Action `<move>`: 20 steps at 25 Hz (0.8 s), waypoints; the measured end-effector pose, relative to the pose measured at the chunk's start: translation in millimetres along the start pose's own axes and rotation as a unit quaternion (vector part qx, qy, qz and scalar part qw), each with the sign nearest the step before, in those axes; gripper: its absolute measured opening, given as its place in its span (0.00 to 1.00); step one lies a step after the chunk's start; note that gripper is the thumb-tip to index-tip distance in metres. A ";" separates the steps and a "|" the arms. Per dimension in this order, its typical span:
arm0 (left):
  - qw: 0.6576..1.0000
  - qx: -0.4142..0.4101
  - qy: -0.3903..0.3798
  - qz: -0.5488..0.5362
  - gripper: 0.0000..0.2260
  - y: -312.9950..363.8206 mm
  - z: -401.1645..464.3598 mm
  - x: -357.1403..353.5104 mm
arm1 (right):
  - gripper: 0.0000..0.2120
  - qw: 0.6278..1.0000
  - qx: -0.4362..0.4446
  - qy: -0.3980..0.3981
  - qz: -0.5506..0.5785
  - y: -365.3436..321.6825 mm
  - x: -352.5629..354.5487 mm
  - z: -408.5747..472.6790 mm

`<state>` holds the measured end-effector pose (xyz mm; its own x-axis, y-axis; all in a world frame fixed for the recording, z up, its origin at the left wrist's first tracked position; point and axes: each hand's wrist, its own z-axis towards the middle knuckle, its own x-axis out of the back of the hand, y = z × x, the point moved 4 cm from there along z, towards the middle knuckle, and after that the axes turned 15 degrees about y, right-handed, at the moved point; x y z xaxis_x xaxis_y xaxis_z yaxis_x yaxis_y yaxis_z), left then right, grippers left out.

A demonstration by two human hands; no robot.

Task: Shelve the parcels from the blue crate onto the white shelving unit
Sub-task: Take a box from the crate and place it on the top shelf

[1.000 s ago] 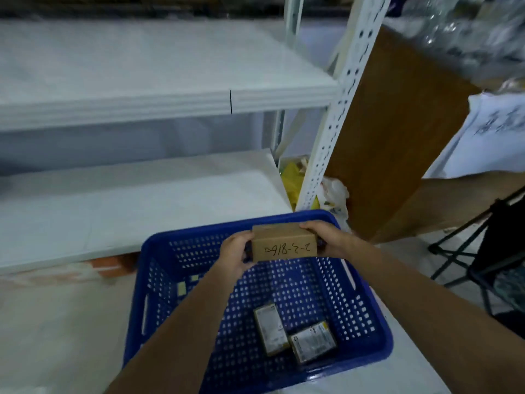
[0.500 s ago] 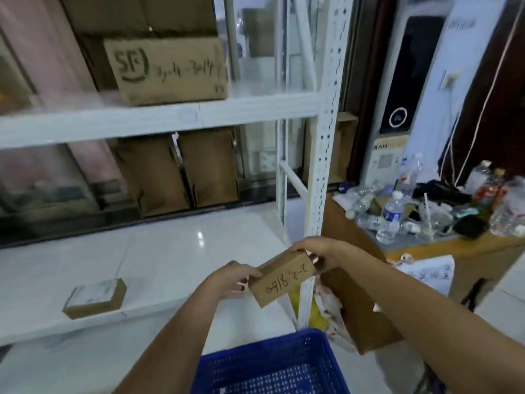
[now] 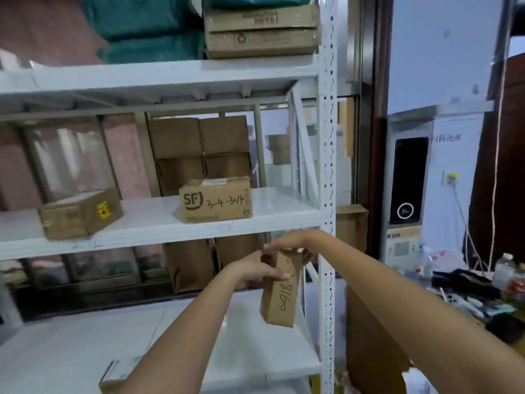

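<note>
Both my hands hold a small brown cardboard parcel (image 3: pixel 279 294) with handwritten numbers, turned on end in front of the white shelving unit (image 3: pixel 326 172). My left hand (image 3: pixel 252 273) grips its left side. My right hand (image 3: pixel 289 241) clasps its top end. The parcel hangs below the middle shelf board (image 3: pixel 159 226), close to the unit's right upright. The blue crate is out of view.
On the middle shelf sit an SF-marked carton (image 3: pixel 216 200) and a box with a yellow label (image 3: pixel 81 213). A small parcel (image 3: pixel 119 373) lies on the lower shelf. Stacked cartons (image 3: pixel 261 27) fill the top shelf. A cluttered wooden desk (image 3: pixel 477 288) stands at right.
My view has swung up from the crate to the shelves. The parcel rose with both hands and turned from flat to standing on end.
</note>
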<state>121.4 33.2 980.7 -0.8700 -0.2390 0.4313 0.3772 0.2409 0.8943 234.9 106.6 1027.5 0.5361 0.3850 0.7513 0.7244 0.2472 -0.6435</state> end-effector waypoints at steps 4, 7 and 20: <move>0.969 0.026 0.091 -0.227 0.15 -8.5 -22.0 39.1 | 0.23 0.984 0.021 -0.013 0.175 -11.0 8.3 1.2; 0.923 0.024 0.138 -0.358 0.16 -17.2 -37.3 76.4 | 0.29 0.981 0.022 -0.050 0.186 -11.6 -9.8 13.0; 0.886 -0.041 0.269 -0.376 0.27 -67.3 -136.4 293.8 | 0.38 0.918 0.150 -0.055 0.364 -202.7 -103.2 -33.7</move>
<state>-116.3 -181.6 1063.5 -0.6157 -0.7223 -0.3148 -0.2029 -0.2407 0.9491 47.4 -13.2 1085.3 0.7720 0.6280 0.0980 0.0311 0.1167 -0.9927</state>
